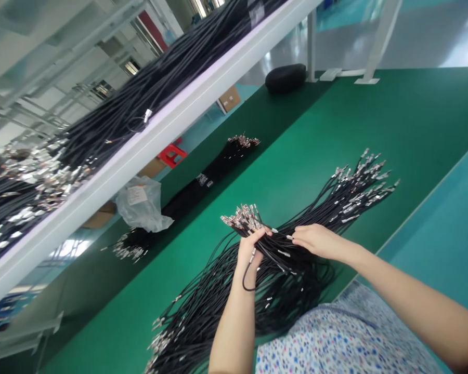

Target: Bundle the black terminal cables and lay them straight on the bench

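A bunch of black cables point(245, 223) with shiny metal end terminals is gripped in my left hand point(252, 246), the ends fanning out above the thumb. One short loop of cable hangs down over my left wrist. My right hand point(315, 240) is to the right of the bunch, its fingers pinched around a black cable close to a small silver terminal point(289, 237). Beneath both hands a large loose pile of the same cables point(218, 283) spreads over the green table. Its terminals point to the upper right and the lower left.
Above the green tabletop point(374, 119), a white shelf rail point(171, 124) carries thick cable bundles point(156, 67). Under it lie a tied cable bundle point(191, 192) and a clear plastic bag point(142, 202). A black rounded object point(285, 79) sits near the far shelf leg.
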A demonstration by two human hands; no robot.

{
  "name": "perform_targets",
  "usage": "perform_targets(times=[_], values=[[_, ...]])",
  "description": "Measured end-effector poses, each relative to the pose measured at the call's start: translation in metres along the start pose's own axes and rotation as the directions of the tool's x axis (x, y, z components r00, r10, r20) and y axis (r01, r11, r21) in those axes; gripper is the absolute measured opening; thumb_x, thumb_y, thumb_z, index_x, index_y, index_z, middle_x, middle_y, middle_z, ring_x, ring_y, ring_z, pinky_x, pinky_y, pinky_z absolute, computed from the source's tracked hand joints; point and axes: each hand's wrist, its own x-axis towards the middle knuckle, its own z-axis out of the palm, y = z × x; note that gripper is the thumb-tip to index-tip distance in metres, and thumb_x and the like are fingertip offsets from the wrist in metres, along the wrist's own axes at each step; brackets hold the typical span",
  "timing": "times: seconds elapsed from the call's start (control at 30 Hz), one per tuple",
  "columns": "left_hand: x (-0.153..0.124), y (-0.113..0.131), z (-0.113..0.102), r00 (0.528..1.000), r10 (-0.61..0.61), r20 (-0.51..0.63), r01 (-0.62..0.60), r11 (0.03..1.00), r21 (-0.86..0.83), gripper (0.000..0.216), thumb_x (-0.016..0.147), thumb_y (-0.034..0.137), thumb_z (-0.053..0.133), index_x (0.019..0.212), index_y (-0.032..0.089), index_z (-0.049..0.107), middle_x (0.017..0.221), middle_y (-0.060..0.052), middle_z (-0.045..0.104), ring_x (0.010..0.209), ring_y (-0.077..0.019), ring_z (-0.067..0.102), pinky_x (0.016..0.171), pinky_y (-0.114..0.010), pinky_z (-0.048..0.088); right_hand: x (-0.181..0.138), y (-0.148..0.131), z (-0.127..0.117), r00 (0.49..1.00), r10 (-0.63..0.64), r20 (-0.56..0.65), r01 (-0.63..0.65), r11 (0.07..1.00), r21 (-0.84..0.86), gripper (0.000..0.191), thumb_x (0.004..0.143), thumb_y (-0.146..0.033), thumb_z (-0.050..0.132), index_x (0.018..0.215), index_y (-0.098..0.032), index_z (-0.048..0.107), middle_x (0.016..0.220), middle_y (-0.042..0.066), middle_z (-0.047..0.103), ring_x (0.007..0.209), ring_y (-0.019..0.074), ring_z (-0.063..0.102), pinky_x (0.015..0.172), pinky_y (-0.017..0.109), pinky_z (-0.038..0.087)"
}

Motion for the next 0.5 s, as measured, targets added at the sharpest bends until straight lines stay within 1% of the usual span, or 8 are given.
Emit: perform_targets(times=[0.07,0.17,0.23,0.37,0.43,0.5], values=[[0.001,0.001,-0.001,1.000,0.001,0.031,-0.002,1.000,0.025,0.018,0.056,0.021,0.071,0.064,0.008,0.062,0.063,-0.006,0.060,0.061,-0.0127,0.057,0.062,-0.024,0.045,0.001,-0.002,-0.002,0.999,-0.005,0.032,0.005,1.000,0.012,0.031,0.090,-0.026,0.036,0.074,-0.016,0.061,0.075,0.003,0.059,0.064,0.0114,0.053,0.060,0.022,0.035],[0.002,0.003,-0.004,0.998,-0.028,0.051,0.028,1.000,0.009,0.026,0.053,0.018,0.072,0.076,0.010,0.063,0.069,-0.004,0.060,0.063,-0.0123,0.057,0.065,-0.025,0.046,0.005,-0.009,-0.006,0.996,-0.017,0.086,0.014,0.999,0.037,0.029,0.089,-0.026,0.038,0.075,-0.016,0.061,0.076,0.004,0.062,0.067,0.0122,0.055,0.061,0.022,0.035],[0.002,0.003,-0.007,0.997,-0.054,0.055,0.054,0.999,0.003,0.030,0.053,0.018,0.073,0.081,0.012,0.063,0.072,-0.003,0.060,0.065,-0.0122,0.057,0.066,-0.025,0.046,0.008,-0.014,-0.008,0.993,-0.021,0.115,0.019,1.000,0.020,0.028,0.088,-0.025,0.038,0.075,-0.015,0.061,0.075,0.005,0.063,0.067,0.0131,0.056,0.061,0.022,0.035],[0.005,0.003,-0.011,0.995,-0.056,0.079,0.051,0.996,0.071,0.021,0.058,0.022,0.072,0.073,0.012,0.061,0.071,-0.003,0.060,0.067,-0.0126,0.056,0.064,-0.024,0.045,0.011,-0.018,-0.010,0.986,-0.024,0.165,0.029,0.999,-0.029,0.027,0.087,-0.025,0.038,0.076,-0.015,0.061,0.076,0.006,0.064,0.067,0.0146,0.057,0.060,0.024,0.034],[0.006,0.002,-0.011,0.994,-0.066,0.088,0.058,0.994,0.088,0.021,0.058,0.022,0.072,0.073,0.013,0.061,0.081,-0.005,0.062,0.075,-0.0149,0.057,0.069,-0.026,0.046,0.012,-0.014,-0.009,0.984,-0.027,0.177,0.028,1.000,-0.006,0.027,0.087,-0.025,0.039,0.075,-0.016,0.061,0.076,0.006,0.064,0.067,0.0145,0.057,0.059,0.024,0.033],[0.006,0.000,-0.008,0.989,-0.091,0.116,0.082,0.993,0.081,0.021,0.058,0.022,0.071,0.074,0.014,0.060,0.087,-0.006,0.062,0.083,-0.0185,0.058,0.075,-0.031,0.046,0.012,-0.008,-0.007,0.985,-0.032,0.170,0.023,0.998,0.056,0.025,0.086,-0.025,0.040,0.074,-0.016,0.060,0.076,0.005,0.064,0.067,0.0134,0.055,0.059,0.023,0.033]])
